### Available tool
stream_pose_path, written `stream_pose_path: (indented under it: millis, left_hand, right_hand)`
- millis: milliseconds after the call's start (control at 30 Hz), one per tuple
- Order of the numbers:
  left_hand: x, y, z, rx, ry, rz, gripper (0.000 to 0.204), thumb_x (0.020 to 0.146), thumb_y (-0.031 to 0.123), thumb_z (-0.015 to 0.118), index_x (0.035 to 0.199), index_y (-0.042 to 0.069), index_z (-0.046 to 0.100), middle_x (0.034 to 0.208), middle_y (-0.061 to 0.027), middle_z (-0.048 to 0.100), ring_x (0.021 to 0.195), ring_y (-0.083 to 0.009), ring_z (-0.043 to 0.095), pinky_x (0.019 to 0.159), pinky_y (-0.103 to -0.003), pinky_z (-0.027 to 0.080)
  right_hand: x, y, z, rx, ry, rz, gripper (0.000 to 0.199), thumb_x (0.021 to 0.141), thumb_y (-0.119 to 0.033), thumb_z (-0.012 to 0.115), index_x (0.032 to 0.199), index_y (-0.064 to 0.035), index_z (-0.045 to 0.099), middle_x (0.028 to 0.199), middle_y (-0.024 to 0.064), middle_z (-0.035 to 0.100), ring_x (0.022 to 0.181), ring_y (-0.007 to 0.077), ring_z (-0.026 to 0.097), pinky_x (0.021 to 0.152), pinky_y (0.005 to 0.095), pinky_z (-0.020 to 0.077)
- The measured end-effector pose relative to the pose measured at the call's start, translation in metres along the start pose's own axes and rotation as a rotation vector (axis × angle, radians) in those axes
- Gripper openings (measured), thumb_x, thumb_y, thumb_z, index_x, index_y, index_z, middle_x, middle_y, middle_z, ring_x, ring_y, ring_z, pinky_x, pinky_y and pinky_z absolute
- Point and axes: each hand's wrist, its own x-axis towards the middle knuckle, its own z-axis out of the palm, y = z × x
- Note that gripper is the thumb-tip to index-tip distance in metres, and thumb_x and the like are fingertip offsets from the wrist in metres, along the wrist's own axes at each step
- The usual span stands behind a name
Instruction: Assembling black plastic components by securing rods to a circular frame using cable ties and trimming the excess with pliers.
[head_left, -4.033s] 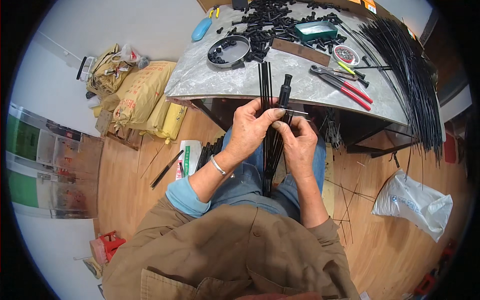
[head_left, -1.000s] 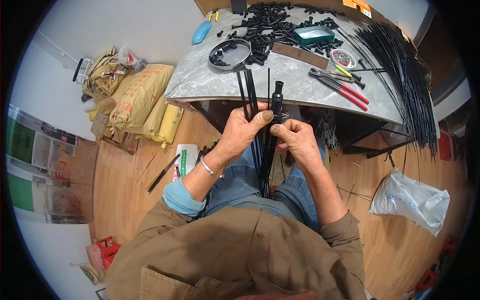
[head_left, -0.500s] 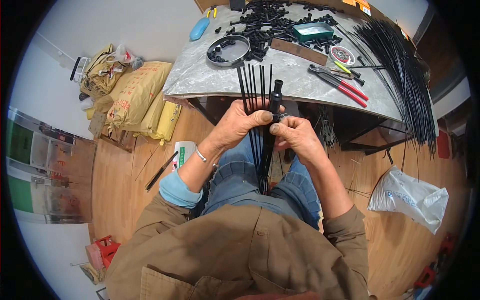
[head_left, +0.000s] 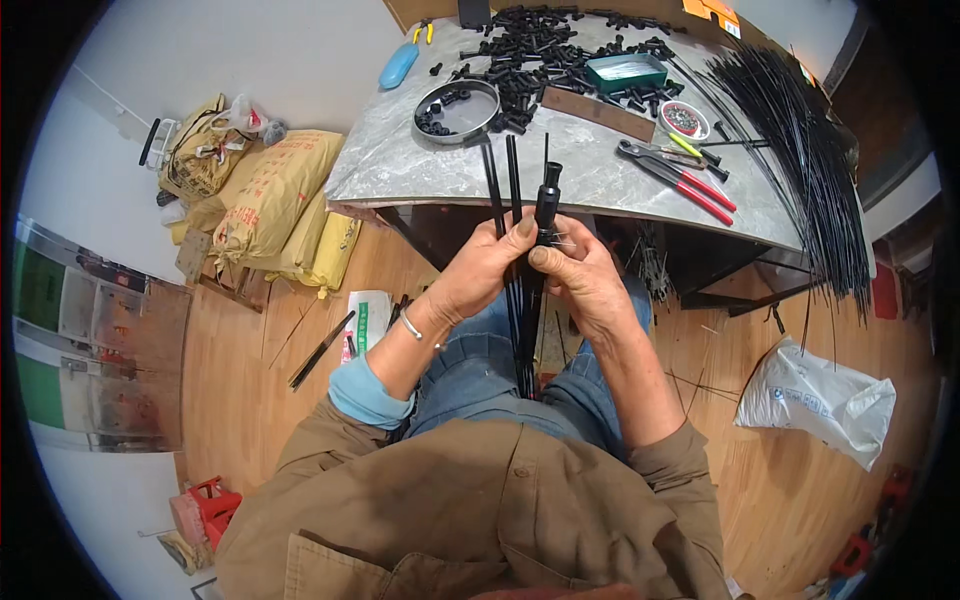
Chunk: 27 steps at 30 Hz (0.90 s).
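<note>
My left hand [head_left: 480, 268] is closed around a bundle of thin black rods [head_left: 513, 175] standing upright over my lap. Among them rises a thicker black ribbed tube [head_left: 547, 200] with a flared top. The left thumb presses beside this tube. My right hand [head_left: 592, 285] closes on the tube from the other side, its thumb in front and fingers curled behind. Fine thin wires [head_left: 563, 242] stick out sideways from the tube between both hands. Lower down, the rods run together between my knees; their bottom ends are hard to make out.
Ahead stands a grey stone-topped table [head_left: 380, 150] with heaped black fittings [head_left: 525, 55], a round metal tray [head_left: 488, 122], a green box [head_left: 640, 76], red-handled pincers [head_left: 690, 188] and many long black rods [head_left: 800, 150]. Sacks [head_left: 275, 205] lie left, a white bag [head_left: 815, 400] right.
The rods have drawn from a wider fan into tighter groups. My right hand has moved up, its fingers now further behind the tube. Both hands still hold on.
</note>
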Motion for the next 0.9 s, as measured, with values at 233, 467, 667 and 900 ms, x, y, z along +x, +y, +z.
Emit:
stream_pose_path:
  millis: [233, 467, 667, 900]
  left_hand:
    - [0.004, -0.007, 0.01, 0.156, 0.116, 0.111, 0.043, 0.1, 0.04, 0.044, 0.112, 0.001, 0.057, 0.093, -0.0054, 0.061, 0.079, -0.0119, 0.059, 0.067, -0.025, 0.049]
    - [0.006, -0.01, 0.015, 0.173, 0.197, 0.167, 0.047, 0.099, 0.046, 0.044, 0.103, 0.002, 0.058, 0.077, -0.0019, 0.058, 0.064, -0.0084, 0.053, 0.058, -0.022, 0.044]
    - [0.01, -0.017, 0.011, 0.138, 0.177, 0.207, 0.046, 0.099, 0.046, 0.044, 0.103, 0.002, 0.057, 0.074, -0.0021, 0.054, 0.06, -0.0088, 0.049, 0.057, -0.023, 0.041]
    - [0.011, -0.02, 0.016, 0.153, 0.157, 0.217, 0.049, 0.099, 0.048, 0.041, 0.109, 0.001, 0.053, 0.066, -0.0004, 0.048, 0.058, -0.0081, 0.047, 0.054, -0.023, 0.039]
  right_hand:
    - [0.011, 0.011, 0.001, 0.037, 0.058, -0.07, 0.05, 0.075, -0.013, 0.08, 0.113, 0.0001, 0.049, 0.083, 0.0008, 0.06, 0.067, 0.0061, 0.052, 0.057, 0.0196, 0.0406]
    - [0.011, 0.012, 0.002, -0.103, 0.066, -0.143, 0.049, 0.079, -0.016, 0.078, 0.115, 0.0014, 0.049, 0.086, 0.0028, 0.06, 0.067, 0.0082, 0.053, 0.059, 0.0221, 0.0446]
    - [-0.001, 0.005, 0.001, -0.266, 0.202, -0.319, 0.04, 0.088, -0.015, 0.068, 0.117, 0.0057, 0.049, 0.084, 0.0088, 0.062, 0.071, 0.0153, 0.061, 0.067, 0.027, 0.0507]
    - [-0.002, 0.007, 0.001, -0.125, 0.123, -0.362, 0.014, 0.093, -0.009, 0.059, 0.091, 0.0038, 0.055, 0.075, 0.0096, 0.063, 0.067, 0.0141, 0.061, 0.064, 0.0271, 0.0516]
